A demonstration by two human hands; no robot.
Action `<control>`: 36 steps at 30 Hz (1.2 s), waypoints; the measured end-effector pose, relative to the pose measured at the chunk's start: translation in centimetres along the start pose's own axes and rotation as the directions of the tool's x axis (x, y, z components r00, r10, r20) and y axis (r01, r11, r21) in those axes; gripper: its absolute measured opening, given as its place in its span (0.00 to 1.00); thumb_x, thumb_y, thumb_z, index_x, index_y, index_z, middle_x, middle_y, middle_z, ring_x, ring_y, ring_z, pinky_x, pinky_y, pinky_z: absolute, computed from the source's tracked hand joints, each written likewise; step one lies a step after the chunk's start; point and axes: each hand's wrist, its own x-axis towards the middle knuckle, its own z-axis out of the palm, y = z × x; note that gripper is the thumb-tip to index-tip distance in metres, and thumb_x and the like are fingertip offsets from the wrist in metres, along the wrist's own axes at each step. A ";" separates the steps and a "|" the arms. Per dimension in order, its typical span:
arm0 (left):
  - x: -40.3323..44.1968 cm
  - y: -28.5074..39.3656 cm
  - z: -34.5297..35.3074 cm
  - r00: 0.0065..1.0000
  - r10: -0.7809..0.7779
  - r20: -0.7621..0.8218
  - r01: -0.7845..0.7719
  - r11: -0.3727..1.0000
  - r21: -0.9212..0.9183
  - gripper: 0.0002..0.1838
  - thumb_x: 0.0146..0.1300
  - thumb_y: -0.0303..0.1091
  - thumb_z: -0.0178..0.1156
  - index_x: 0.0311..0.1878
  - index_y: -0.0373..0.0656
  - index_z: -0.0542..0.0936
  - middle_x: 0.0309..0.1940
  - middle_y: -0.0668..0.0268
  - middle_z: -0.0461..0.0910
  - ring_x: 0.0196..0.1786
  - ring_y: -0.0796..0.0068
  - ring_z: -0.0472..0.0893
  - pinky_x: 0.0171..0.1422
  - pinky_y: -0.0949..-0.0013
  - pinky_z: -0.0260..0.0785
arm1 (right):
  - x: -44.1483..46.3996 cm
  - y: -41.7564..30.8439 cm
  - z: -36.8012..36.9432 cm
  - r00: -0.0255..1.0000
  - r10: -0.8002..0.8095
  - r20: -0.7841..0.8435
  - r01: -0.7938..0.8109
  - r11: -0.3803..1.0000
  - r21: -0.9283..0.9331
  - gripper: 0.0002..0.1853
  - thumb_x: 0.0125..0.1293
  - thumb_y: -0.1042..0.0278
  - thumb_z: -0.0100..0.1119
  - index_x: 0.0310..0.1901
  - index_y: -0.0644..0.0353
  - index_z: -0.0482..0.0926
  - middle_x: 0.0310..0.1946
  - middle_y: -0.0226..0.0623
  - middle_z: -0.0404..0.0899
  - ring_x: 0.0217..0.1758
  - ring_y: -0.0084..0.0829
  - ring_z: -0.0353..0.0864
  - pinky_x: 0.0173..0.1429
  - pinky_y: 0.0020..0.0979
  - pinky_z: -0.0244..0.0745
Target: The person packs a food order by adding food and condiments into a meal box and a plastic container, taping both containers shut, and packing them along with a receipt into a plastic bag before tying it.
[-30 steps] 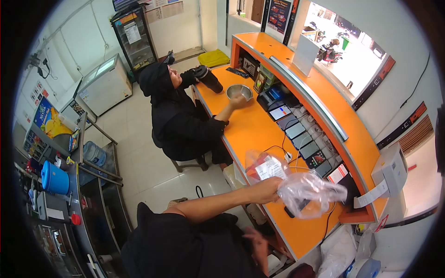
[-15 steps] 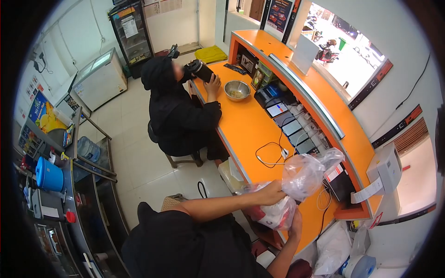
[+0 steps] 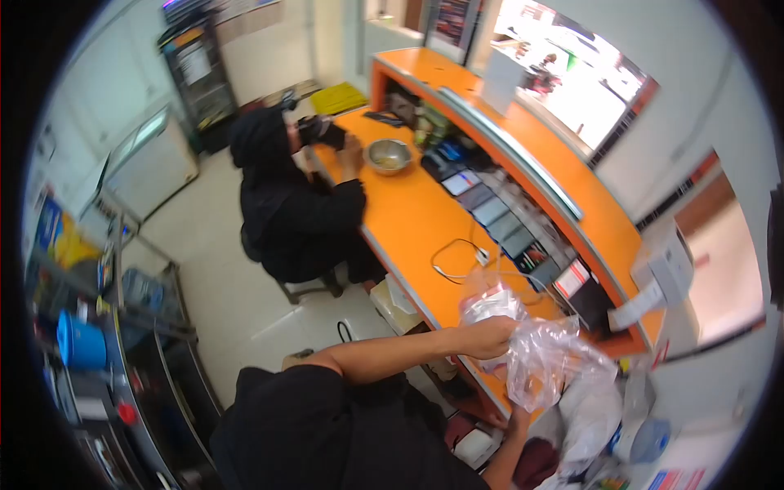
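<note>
Over the near end of the orange counter (image 3: 408,222), my left hand (image 3: 490,336) is closed round the gathered part of a clear plastic bag (image 3: 541,367). The bag's loose film spreads to the right of the fist. Just beyond my left hand, a wrapped bundle (image 3: 492,304) in clear plastic, white with some red, shows above the counter; my wrist covers part of it. My right hand (image 3: 518,420) is lower, by the counter's near edge and under the hanging film. Its fingers are partly hidden and blurred, so their grip is unclear.
A person in black (image 3: 298,204) sits at the counter's far side holding a dark tumbler (image 3: 325,132). A metal bowl (image 3: 388,155) stands nearby. Several phones or tablets (image 3: 492,212) and cables line the shelf side. White bags (image 3: 588,416) and a water bottle (image 3: 649,441) are at lower right.
My left hand stays closed on the plastic, whose loose film now hangs lower and to the right. My right hand has come off the wrapped bundle's side and dropped lower. The view has shifted.
</note>
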 end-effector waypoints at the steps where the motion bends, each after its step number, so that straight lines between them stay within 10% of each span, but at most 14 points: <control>1: 0.6 0.3 1.0 1.000 0.023 0.014 -0.022 0.999 -0.048 0.16 0.62 0.25 0.53 0.54 0.41 0.79 0.46 0.48 0.82 0.50 0.48 0.80 0.58 0.59 0.71 | 0.0 -0.2 -0.4 0.993 0.098 -0.067 -0.071 0.940 0.334 0.22 0.76 0.57 0.48 0.66 0.57 0.70 0.55 0.40 0.77 0.54 0.33 0.79 0.49 0.37 0.80; 3: 0.4 1.3 2.4 0.988 -0.056 0.144 0.089 0.968 -0.234 0.14 0.59 0.23 0.54 0.49 0.36 0.81 0.49 0.50 0.82 0.52 0.58 0.81 0.61 0.60 0.70 | -0.7 -2.8 -0.6 0.976 0.212 -0.043 -0.129 0.728 0.673 0.27 0.76 0.53 0.47 0.70 0.57 0.64 0.57 0.38 0.76 0.52 0.31 0.79 0.49 0.36 0.80; 6: -2.3 0.4 6.8 0.964 -0.102 0.243 0.158 0.963 -0.220 0.16 0.61 0.27 0.60 0.53 0.35 0.78 0.49 0.57 0.81 0.54 0.61 0.78 0.62 0.57 0.69 | -5.1 -4.3 -0.6 0.869 0.494 0.033 -0.406 0.672 0.620 0.28 0.73 0.50 0.52 0.68 0.57 0.68 0.57 0.37 0.77 0.55 0.29 0.77 0.62 0.33 0.72; 10: -7.2 -4.5 16.0 0.726 -0.285 0.625 0.643 0.603 -0.472 0.20 0.57 0.34 0.67 0.52 0.38 0.78 0.48 0.56 0.80 0.53 0.55 0.77 0.61 0.53 0.69 | -14.0 -6.5 0.1 0.858 0.513 -0.014 -0.349 0.604 0.716 0.27 0.72 0.53 0.55 0.65 0.62 0.71 0.57 0.37 0.77 0.58 0.28 0.77 0.64 0.30 0.71; 12: -3.1 1.6 17.4 0.734 0.208 0.647 -0.113 0.976 -0.186 0.20 0.54 0.35 0.67 0.49 0.39 0.79 0.44 0.57 0.81 0.51 0.54 0.77 0.59 0.53 0.68 | -19.3 -5.0 0.9 0.857 0.512 -0.054 -0.244 0.497 0.833 0.26 0.71 0.56 0.56 0.65 0.62 0.71 0.57 0.37 0.77 0.57 0.28 0.77 0.65 0.31 0.71; 17: -3.4 6.1 25.0 0.463 0.314 0.829 -0.390 0.912 -0.128 0.21 0.45 0.27 0.62 0.47 0.40 0.78 0.39 0.63 0.81 0.44 0.60 0.76 0.53 0.59 0.64 | -30.5 1.7 3.9 0.881 0.278 -0.382 0.394 0.013 0.919 0.26 0.70 0.59 0.58 0.66 0.63 0.70 0.57 0.37 0.77 0.58 0.28 0.77 0.65 0.31 0.71; 22: -4.8 6.9 35.4 0.263 0.387 0.884 -0.174 0.920 -0.351 0.17 0.48 0.21 0.58 0.45 0.35 0.79 0.38 0.54 0.80 0.45 0.50 0.78 0.52 0.54 0.69 | -36.6 3.9 2.1 0.501 0.461 -0.733 0.357 0.661 0.660 0.29 0.66 0.63 0.60 0.67 0.64 0.69 0.57 0.39 0.78 0.58 0.29 0.78 0.65 0.32 0.72; 27: -6.7 7.0 43.5 0.122 0.443 0.888 0.051 0.891 -0.451 0.15 0.54 0.30 0.64 0.45 0.37 0.80 0.42 0.53 0.81 0.49 0.48 0.80 0.58 0.53 0.70 | -41.6 4.9 -1.5 0.291 0.502 -0.814 0.027 0.846 0.532 0.28 0.61 0.67 0.65 0.63 0.65 0.74 0.56 0.42 0.80 0.57 0.30 0.79 0.62 0.33 0.74; 33: -10.0 3.2 48.6 0.191 0.288 0.938 -0.005 0.956 -0.292 0.21 0.54 0.44 0.68 0.49 0.44 0.81 0.50 0.59 0.81 0.58 0.57 0.78 0.73 0.40 0.52 | -45.0 9.1 -4.8 0.429 0.537 -0.727 -0.074 0.823 0.564 0.23 0.61 0.67 0.65 0.57 0.66 0.79 0.53 0.42 0.82 0.55 0.31 0.81 0.60 0.32 0.74; 36: -11.2 1.2 48.9 0.170 0.366 0.915 0.024 0.927 -0.375 0.22 0.55 0.39 0.67 0.52 0.40 0.81 0.50 0.57 0.82 0.56 0.60 0.81 0.66 0.53 0.66 | -46.2 10.2 -6.9 0.525 0.556 -0.645 -0.176 0.812 0.557 0.21 0.63 0.66 0.64 0.56 0.66 0.79 0.51 0.41 0.83 0.53 0.30 0.81 0.58 0.31 0.75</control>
